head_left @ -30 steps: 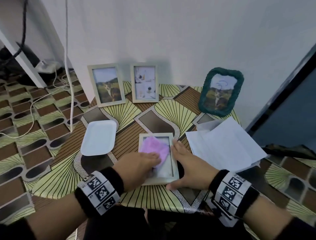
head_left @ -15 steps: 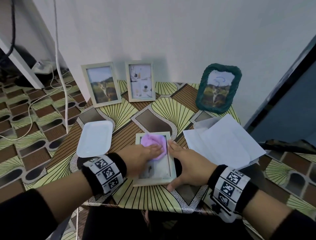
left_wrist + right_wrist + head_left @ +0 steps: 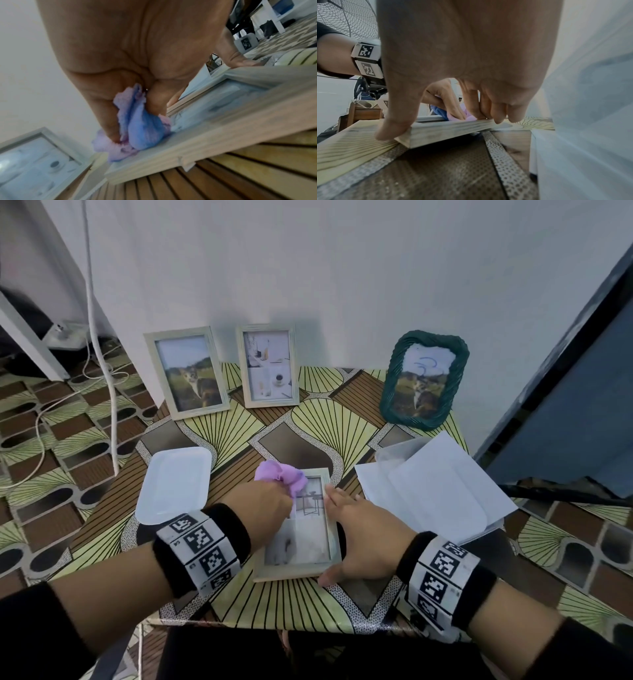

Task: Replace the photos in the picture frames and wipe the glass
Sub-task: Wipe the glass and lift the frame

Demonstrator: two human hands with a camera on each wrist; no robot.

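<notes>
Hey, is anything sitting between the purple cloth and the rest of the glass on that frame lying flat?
Nothing visible. The purple cloth, gripped by the left hand, sits at the flat frame's far left corner. The right hand only rests along the right edge, off the glass.

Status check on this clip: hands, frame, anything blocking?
Left hand grips purple cloth at far end of flat frame. Right hand braces frame's right edge. Nothing blocking the glass.
</notes>
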